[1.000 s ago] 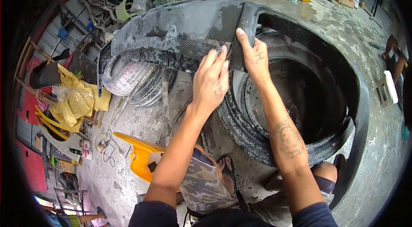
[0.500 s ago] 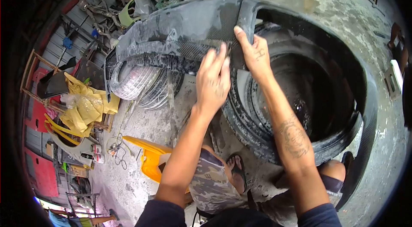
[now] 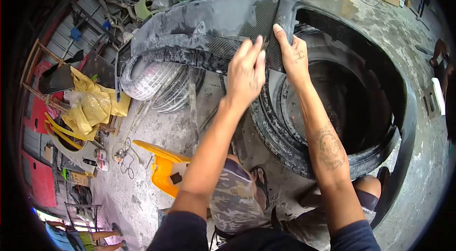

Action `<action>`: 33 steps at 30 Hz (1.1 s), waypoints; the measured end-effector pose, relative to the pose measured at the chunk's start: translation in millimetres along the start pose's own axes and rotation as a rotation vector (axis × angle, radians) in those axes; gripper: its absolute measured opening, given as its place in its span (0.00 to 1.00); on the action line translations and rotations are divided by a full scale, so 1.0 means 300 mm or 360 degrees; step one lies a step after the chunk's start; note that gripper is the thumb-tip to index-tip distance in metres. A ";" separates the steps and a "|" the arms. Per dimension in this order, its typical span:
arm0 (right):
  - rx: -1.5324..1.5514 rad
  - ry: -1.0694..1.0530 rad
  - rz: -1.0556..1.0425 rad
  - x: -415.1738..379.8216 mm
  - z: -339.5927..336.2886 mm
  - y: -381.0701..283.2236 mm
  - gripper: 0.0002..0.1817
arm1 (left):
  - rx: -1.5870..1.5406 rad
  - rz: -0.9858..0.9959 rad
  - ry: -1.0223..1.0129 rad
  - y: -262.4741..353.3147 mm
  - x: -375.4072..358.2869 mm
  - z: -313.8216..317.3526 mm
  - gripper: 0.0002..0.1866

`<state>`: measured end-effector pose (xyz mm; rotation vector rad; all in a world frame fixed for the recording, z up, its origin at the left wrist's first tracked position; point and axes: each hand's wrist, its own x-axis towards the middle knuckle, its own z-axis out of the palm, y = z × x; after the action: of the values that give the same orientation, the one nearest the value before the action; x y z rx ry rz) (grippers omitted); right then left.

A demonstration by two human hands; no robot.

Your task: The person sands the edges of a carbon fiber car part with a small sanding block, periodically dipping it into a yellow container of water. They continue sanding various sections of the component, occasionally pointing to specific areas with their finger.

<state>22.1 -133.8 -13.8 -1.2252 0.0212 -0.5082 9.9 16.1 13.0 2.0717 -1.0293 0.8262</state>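
Pressing flat, unclenched, both hands (image 3: 266, 63) seemingly smooth the carbon-fibre bumper (image 3: 209, 23) edge over tyres (image 3: 285, 142).

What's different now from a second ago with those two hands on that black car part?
Little has changed. The left hand has slid slightly right and up along the woven black panel, fingertips now nearer the right hand. Much of that shift may be the head camera moving. The right hand stays pressed flat on the panel's ridge; nothing was picked up or let go. The tyre beneath stays put.
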 end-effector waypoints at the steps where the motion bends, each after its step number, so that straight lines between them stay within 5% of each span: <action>1: -0.0013 0.0001 -0.0005 0.019 0.003 -0.020 0.21 | -0.0079 -0.0075 -0.0033 -0.008 0.030 0.010 0.17; 8: 0.0124 0.0062 -0.0039 0.013 0.017 0.009 0.22 | 0.0106 0.0078 -0.0053 -0.009 0.033 0.012 0.18; 13: -0.0022 0.0157 -0.0168 0.009 0.028 0.001 0.22 | 0.0102 -0.0112 -0.0076 0.042 -0.048 -0.024 0.17; 17: 0.0268 0.0042 -0.0085 0.002 0.016 -0.007 0.23 | 0.0147 0.0116 -0.0084 -0.049 0.085 0.023 0.17; 21: -0.0014 0.0080 -0.0185 0.013 0.022 -0.001 0.22 | 0.0114 -0.0005 0.0177 -0.037 0.023 -0.104 0.17; 23: 0.0138 0.0008 -0.0012 0.008 0.017 0.005 0.22 | 0.0012 -0.0328 0.0090 0.043 -0.052 -0.172 0.18; 27: 0.0203 0.0029 -0.0016 0.003 0.019 0.012 0.22 | 0.0099 0.0056 0.0036 -0.006 -0.027 -0.015 0.17; 33: 0.0000 0.0182 -0.0192 0.019 0.035 0.021 0.24 | 0.0086 -0.0043 -0.0026 0.039 -0.064 -0.032 0.18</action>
<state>32.3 -125.2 -14.4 -1.2011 0.0447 -0.6833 -11.6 26.0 7.2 2.1365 -0.9956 0.8331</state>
